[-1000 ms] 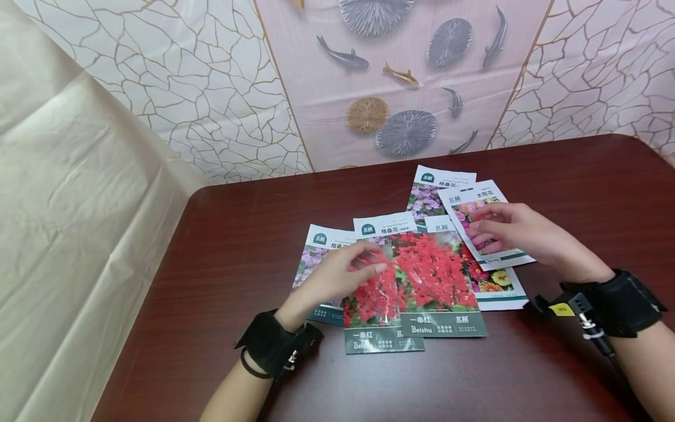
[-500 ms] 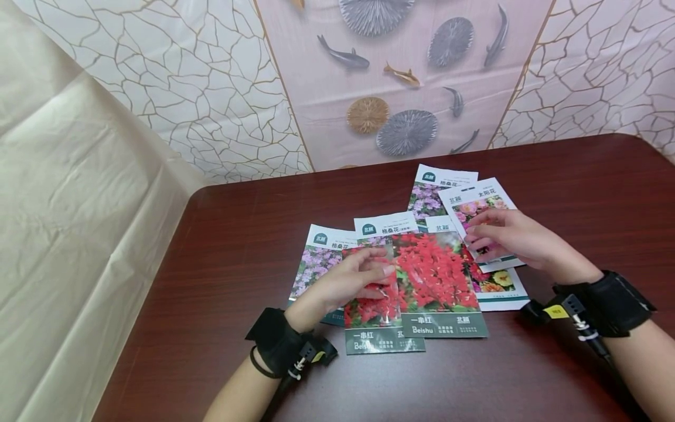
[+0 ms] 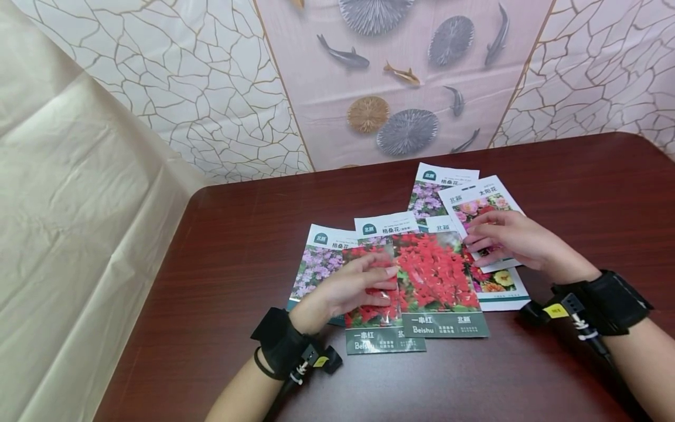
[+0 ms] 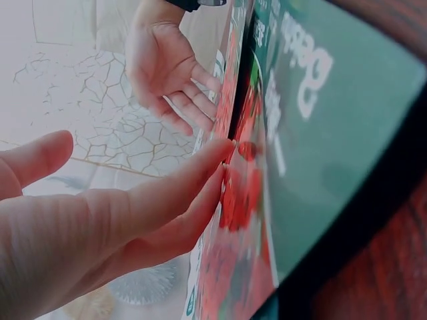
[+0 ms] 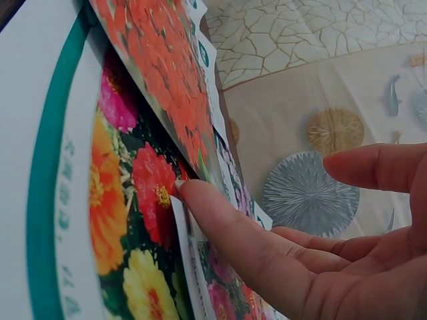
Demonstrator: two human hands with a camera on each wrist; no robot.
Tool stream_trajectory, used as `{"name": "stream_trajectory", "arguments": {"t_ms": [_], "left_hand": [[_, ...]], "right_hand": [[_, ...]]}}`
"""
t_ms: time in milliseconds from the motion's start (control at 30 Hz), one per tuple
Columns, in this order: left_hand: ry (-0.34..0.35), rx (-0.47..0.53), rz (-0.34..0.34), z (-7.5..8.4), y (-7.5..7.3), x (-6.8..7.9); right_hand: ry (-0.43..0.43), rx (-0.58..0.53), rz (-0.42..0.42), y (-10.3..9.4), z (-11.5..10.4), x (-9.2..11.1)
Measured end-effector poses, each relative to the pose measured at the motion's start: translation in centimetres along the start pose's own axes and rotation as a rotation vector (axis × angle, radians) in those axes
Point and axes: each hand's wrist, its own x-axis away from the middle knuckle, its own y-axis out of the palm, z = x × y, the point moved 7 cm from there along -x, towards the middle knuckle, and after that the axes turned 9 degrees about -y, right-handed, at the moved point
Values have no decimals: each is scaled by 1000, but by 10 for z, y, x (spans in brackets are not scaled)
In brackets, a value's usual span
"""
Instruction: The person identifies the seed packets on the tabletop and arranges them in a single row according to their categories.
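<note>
The pink pack (image 3: pixel 477 205) is laid longways across the right hand (image 3: pixel 519 239), under its spread fingers; a red pack (image 3: pixel 371 315) is touched by the left hand (image 3: pixel 343 288), fingers also apart.

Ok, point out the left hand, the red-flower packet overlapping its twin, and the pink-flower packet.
Left hand (image 3: pixel 341 290), head view, its middle.
Red-flower packet (image 3: pixel 440 281), head view, its flower picture.
Pink-flower packet (image 3: pixel 479 206), head view, its flower picture.

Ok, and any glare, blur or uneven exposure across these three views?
Head: mostly sharp, pale sheen on the front of the table. Left wrist: hazy, wall washed out, lettering on the near red packet blurred. Right wrist: dimmer, small print on the mixed-flower packet too soft to read.
</note>
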Motion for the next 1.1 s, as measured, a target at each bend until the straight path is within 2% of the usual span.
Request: {"name": "stream_trajectory", "arguments": {"t_ms": [333, 867, 1100], "left_hand": [[-24, 53, 6, -2, 1, 0], [-21, 110, 38, -3, 1, -1], [-21, 110, 50, -4, 1, -1]], "right_hand": [[18, -22, 7, 1, 6, -2], [24, -75, 7, 5, 11, -3], [26, -51, 4, 6, 12, -5]]}}
